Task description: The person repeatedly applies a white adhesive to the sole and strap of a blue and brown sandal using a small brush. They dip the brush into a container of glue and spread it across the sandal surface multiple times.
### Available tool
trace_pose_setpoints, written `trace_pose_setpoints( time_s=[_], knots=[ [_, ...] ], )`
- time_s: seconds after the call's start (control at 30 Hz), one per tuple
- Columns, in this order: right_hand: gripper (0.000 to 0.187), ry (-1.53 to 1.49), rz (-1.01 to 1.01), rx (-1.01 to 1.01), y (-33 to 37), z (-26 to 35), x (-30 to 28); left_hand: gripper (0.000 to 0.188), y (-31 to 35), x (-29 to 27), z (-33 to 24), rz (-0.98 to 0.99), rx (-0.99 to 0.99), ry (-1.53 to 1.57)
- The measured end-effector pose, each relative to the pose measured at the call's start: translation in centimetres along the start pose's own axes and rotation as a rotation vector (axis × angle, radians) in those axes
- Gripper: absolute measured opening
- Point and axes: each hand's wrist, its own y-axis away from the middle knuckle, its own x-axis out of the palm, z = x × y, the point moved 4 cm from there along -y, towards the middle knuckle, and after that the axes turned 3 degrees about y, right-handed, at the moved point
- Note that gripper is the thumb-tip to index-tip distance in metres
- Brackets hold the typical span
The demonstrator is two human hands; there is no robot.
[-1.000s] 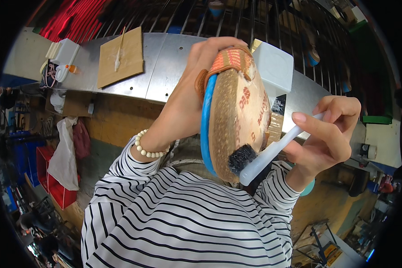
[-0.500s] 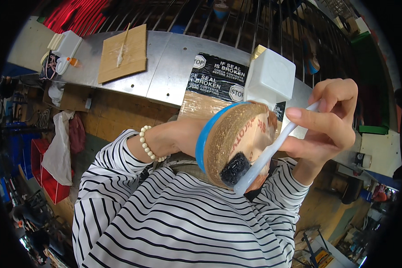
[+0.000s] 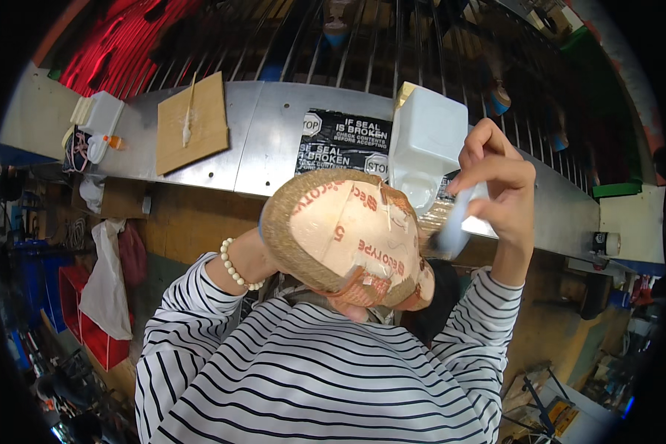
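Note:
My left hand [image 3: 257, 250], with a beaded bracelet at its wrist, is wrapped under a shoe upper on a last [image 3: 325, 240] and holds it sole side up. Its pale insole bears red print, and a brown band runs round the edge. Some left fingertips show below it. Right of the shoe, my right hand [image 3: 499, 177] pinches a white-handled brush [image 3: 460, 218] between its fingers. The brush is smeared by motion; its dark bristles point down, apart from the shoe. Just beyond stands a white plastic container [image 3: 431, 129].
Black printed tape covers a cardboard box [image 3: 344, 140] on the metal bench [image 3: 266, 126]. Farther left lie a brown board [image 3: 192, 137] with a thin brush [image 3: 189, 122] and another white container [image 3: 105, 115]. Behind the bench runs a rack of metal bars [image 3: 377, 63] with other shoes.
My left hand has turned the shoe so its insole faces up, and moved it left. My right hand has lifted the brush off the shoe's edge and drawn it away to the right.

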Motion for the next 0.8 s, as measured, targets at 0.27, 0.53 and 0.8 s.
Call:
trace_pose_setpoints(
  time_s=[0.27, 0.53, 0.8],
  knots=[
    [0.033, 0.297, 0.09, -0.03, -0.3, 3.7, 4.3, 0.073, -1.0, 1.8, 3.5, 0.101, -0.731, 0.385],
    [0.034, -0.191, -0.434, 0.083, 1.6, 0.7, -1.7, 0.083, 0.0, -0.6, 1.6, -0.129, -0.875, 0.606],
    [0.033, -0.125, -1.066, 0.3, 11.7, -10.1, -9.3, 0.073, -0.7, -11.4, 3.1, -0.472, 0.018, 1.072]
  ],
)
